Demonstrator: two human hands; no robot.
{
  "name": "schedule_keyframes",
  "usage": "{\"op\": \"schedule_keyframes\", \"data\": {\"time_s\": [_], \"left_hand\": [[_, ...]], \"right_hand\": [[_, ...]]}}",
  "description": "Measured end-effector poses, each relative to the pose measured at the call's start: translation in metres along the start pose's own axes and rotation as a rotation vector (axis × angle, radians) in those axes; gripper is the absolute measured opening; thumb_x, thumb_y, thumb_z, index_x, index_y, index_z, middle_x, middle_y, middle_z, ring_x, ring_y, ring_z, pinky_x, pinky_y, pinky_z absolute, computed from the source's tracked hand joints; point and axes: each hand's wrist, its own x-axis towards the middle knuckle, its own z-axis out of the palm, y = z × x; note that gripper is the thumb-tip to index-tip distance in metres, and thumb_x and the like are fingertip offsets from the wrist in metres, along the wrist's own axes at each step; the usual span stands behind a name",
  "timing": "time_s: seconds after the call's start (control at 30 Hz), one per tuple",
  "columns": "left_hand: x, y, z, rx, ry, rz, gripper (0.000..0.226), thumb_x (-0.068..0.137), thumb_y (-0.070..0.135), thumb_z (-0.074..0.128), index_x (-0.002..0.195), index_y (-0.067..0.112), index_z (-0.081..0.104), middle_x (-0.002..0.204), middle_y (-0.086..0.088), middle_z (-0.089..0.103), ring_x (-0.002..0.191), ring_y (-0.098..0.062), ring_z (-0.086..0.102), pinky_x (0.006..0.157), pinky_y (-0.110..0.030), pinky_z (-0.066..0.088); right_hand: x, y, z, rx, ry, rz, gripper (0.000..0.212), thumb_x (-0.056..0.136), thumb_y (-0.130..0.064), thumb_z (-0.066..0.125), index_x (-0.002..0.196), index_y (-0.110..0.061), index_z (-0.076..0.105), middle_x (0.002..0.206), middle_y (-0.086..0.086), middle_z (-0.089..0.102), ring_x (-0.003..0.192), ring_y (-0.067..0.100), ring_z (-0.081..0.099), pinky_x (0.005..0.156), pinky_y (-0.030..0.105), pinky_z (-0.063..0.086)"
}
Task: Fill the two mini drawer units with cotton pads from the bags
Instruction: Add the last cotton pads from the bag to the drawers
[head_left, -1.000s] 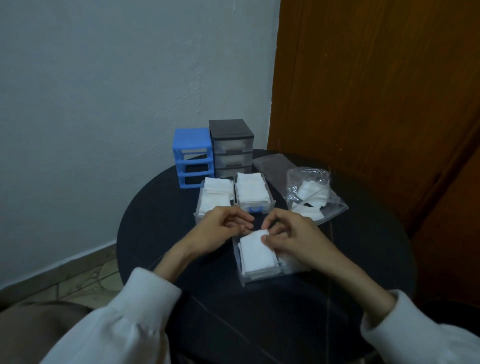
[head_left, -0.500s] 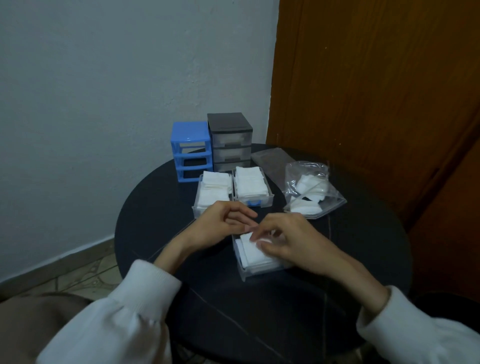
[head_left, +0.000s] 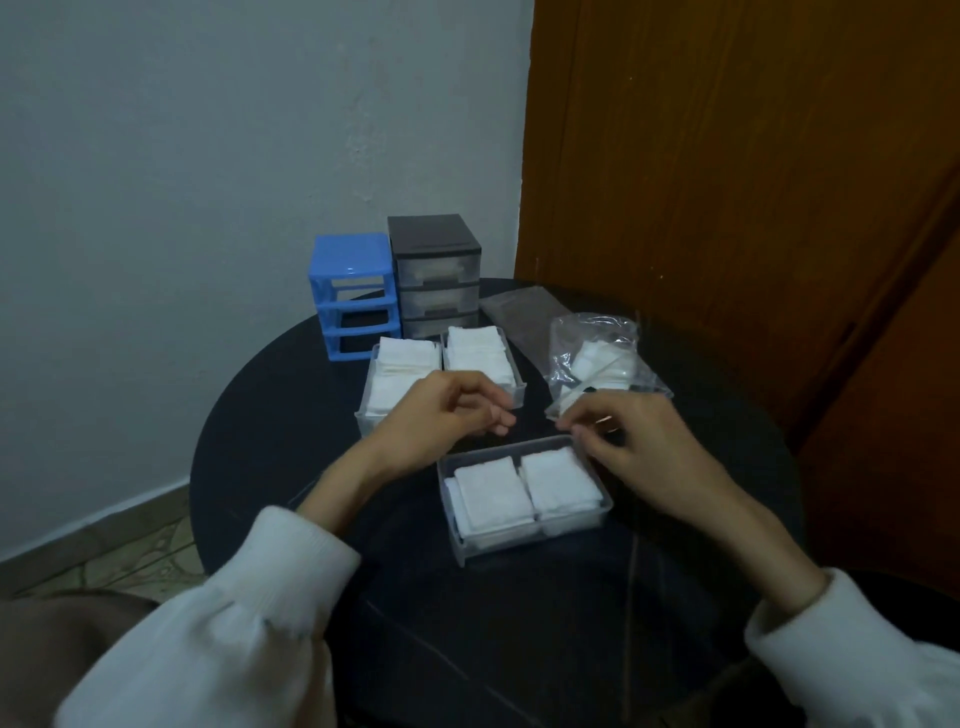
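Observation:
A clear drawer (head_left: 530, 546) lies on the round black table (head_left: 291, 441) in front of me, with two stacks of white cotton pads (head_left: 524, 491) side by side in it. My left hand (head_left: 441, 415) and my right hand (head_left: 641, 441) hover just behind it, fingers loosely curled, holding nothing. Farther back lie two more clear drawers (head_left: 363, 415) (head_left: 519, 387) packed with pads. The blue drawer unit (head_left: 353, 260) stands with bare slots; the black unit (head_left: 436, 244) beside it has its drawers in. A clear bag (head_left: 597, 332) to the right holds some pads.
A flat plastic bag (head_left: 514, 306) lies behind the one with pads. A white wall rises behind the units and a brown wooden door stands at the right. Tiled floor shows past the table's left edge. My white sleeves frame the near edge.
My right hand has lifted off the pads in the near drawer and drawn back to the right, uncovering both stacks. My left hand has stayed about where it was.

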Motion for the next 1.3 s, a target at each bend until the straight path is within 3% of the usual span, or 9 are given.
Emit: {"op": "schedule_keyframes", "data": {"time_s": [0.17,0.3,0.37,0.6,0.77,0.9,1.03,1.13,1.3], "left_hand": [[0.036,0.014,0.025,0.307,0.057,0.138,0.021,0.089,0.01,0.06,0.109,0.017,0.061,0.107,0.006,0.062,0.097,0.0,0.058,0.082,-0.007,0.046],[0.065,0.015,0.048,0.437,0.044,0.158,0.036,0.086,0.014,0.065,0.121,0.015,0.056,0.121,-0.002,0.06,0.108,-0.009,0.056,0.089,-0.02,0.048],[0.073,0.014,0.054,0.465,0.036,0.153,0.039,0.085,0.015,0.067,0.122,0.013,0.054,0.123,-0.004,0.059,0.111,-0.012,0.055,0.085,-0.019,0.046],[0.082,0.013,0.065,0.476,0.016,0.209,0.029,0.084,0.007,0.066,0.111,0.013,0.06,0.1,0.001,0.063,0.089,-0.005,0.059,0.068,-0.011,0.047],[0.083,0.011,0.064,0.43,0.026,0.219,0.024,0.085,0.0,0.061,0.106,0.012,0.062,0.093,-0.001,0.064,0.083,-0.007,0.061,0.067,-0.011,0.048],[0.082,0.011,0.063,0.41,0.022,0.223,0.024,0.085,-0.001,0.059,0.104,0.013,0.062,0.091,0.001,0.065,0.08,-0.004,0.061,0.066,-0.009,0.047],[0.081,0.011,0.061,0.388,0.011,0.211,0.024,0.083,-0.001,0.062,0.103,0.012,0.062,0.088,0.003,0.063,0.076,-0.001,0.06,0.065,-0.009,0.046],[0.079,0.009,0.06,0.402,0.013,0.2,0.025,0.084,-0.002,0.061,0.105,0.01,0.063,0.09,0.0,0.064,0.077,-0.002,0.06,0.066,-0.008,0.047],[0.078,0.009,0.058,0.373,0.031,0.168,0.02,0.085,0.001,0.062,0.103,0.01,0.064,0.092,-0.005,0.067,0.082,-0.012,0.064,0.072,-0.02,0.054]], "right_hand": [[-0.001,0.033,-0.005,-0.237,0.04,0.134,0.024,0.09,-0.016,0.057,0.114,-0.023,0.061,0.11,-0.007,0.061,0.088,-0.001,0.048,0.076,0.02,0.041],[0.0,0.041,0.001,-0.261,0.002,0.137,0.033,0.091,-0.018,0.055,0.123,-0.022,0.054,0.122,-0.003,0.058,0.103,0.01,0.058,0.085,0.03,0.05],[0.002,0.044,0.003,-0.254,0.002,0.115,0.03,0.092,-0.016,0.053,0.122,-0.021,0.055,0.119,-0.001,0.06,0.101,0.013,0.06,0.083,0.032,0.051],[0.013,0.054,0.007,-0.338,-0.083,0.065,0.035,0.091,-0.011,0.052,0.125,-0.021,0.052,0.122,0.004,0.057,0.104,0.019,0.058,0.083,0.036,0.05],[0.02,0.055,0.008,-0.422,-0.157,0.057,0.037,0.093,-0.012,0.049,0.13,-0.019,0.048,0.126,0.009,0.053,0.117,0.023,0.05,0.092,0.04,0.047],[0.023,0.049,0.007,-0.443,-0.175,0.032,0.038,0.093,-0.007,0.049,0.129,-0.016,0.048,0.128,0.009,0.053,0.113,0.026,0.054,0.09,0.041,0.048],[0.02,0.044,0.004,-0.445,-0.145,-0.021,0.042,0.091,-0.007,0.051,0.131,-0.015,0.046,0.129,0.009,0.052,0.11,0.022,0.056,0.089,0.034,0.048],[0.014,0.044,0.005,-0.428,-0.103,-0.04,0.039,0.091,-0.008,0.05,0.129,-0.017,0.047,0.116,0.008,0.059,0.099,0.021,0.059,0.08,0.032,0.048],[0.007,0.046,0.005,-0.361,0.003,-0.058,0.033,0.09,-0.01,0.053,0.122,-0.02,0.053,0.109,0.003,0.06,0.091,0.016,0.06,0.075,0.028,0.05]]}}
